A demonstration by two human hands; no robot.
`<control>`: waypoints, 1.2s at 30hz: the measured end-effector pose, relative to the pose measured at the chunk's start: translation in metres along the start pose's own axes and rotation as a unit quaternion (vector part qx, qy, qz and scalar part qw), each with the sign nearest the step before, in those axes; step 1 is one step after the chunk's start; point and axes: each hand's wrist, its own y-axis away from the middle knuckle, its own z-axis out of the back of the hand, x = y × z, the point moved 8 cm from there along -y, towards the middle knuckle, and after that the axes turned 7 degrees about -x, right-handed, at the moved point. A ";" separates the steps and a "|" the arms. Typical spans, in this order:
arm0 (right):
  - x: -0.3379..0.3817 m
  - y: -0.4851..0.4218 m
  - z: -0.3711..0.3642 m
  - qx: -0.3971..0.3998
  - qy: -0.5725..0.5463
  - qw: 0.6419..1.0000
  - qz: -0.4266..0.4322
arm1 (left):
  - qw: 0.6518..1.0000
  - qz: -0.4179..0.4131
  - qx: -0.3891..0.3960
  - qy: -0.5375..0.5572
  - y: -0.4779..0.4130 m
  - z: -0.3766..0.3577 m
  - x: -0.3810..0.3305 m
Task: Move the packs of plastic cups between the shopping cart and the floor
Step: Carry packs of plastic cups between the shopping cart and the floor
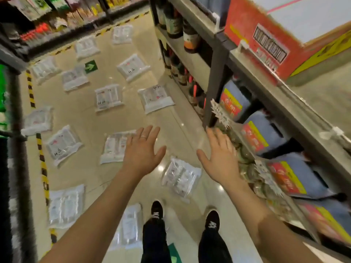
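- Left hand (141,149): stretched forward, back of the hand up, fingers straight and spread, holding nothing. A ring (143,136) shows on one finger.
- Right hand (221,155): stretched forward likewise, fingers straight and close together, thumb out to the side, holding nothing. It sits in front of the shelf unit's lower edge; contact with the goods there cannot be determined.
- Packs of plastic cups (108,97): lying flat on the floor (85,114), scattered along the aisle and mostly apart from one another.
- Nearest packs: one pack (114,147) is partly hidden behind the left hand; another pack (180,176) lies below and between the two hands; a third pack (129,224) lies just left of the left shoe (157,209).
- Right shoe (212,219): on bare floor, near the foot of the shelf unit.
- Floor markings: a green arrow sticker (91,66) among the far packs; yellow-and-black tape (42,164) along the left side, with some packs lying across it.
- Shelf unit (214,73): along the right edge of the aisle, holding blue jugs (266,133) with red and yellow labels and dark bottles further back.
- Dark frame (17,149) at the left edge: blurred; cannot tell whether it is the shopping cart.
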 end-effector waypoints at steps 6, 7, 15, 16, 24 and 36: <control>-0.081 0.010 -0.149 0.018 -0.016 0.992 -0.123 | 0.998 -0.036 0.056 0.022 -0.051 -0.158 0.040; -0.095 0.013 -0.176 0.015 -0.022 0.989 -0.143 | 0.997 -0.035 0.061 0.023 -0.059 -0.187 0.048; -0.174 0.050 -0.410 0.060 -0.011 0.974 -0.217 | 0.993 -0.046 0.106 0.024 -0.077 -0.427 0.112; -0.184 0.052 -0.437 0.070 -0.011 0.973 -0.220 | 0.993 -0.048 0.106 0.027 -0.075 -0.455 0.117; -0.269 0.061 -0.613 0.079 -0.008 0.957 -0.278 | 0.987 -0.035 0.151 0.046 -0.064 -0.657 0.144; -0.294 0.054 -0.681 0.039 -0.138 0.952 -0.270 | 0.968 0.043 0.127 0.214 -0.062 -0.753 0.156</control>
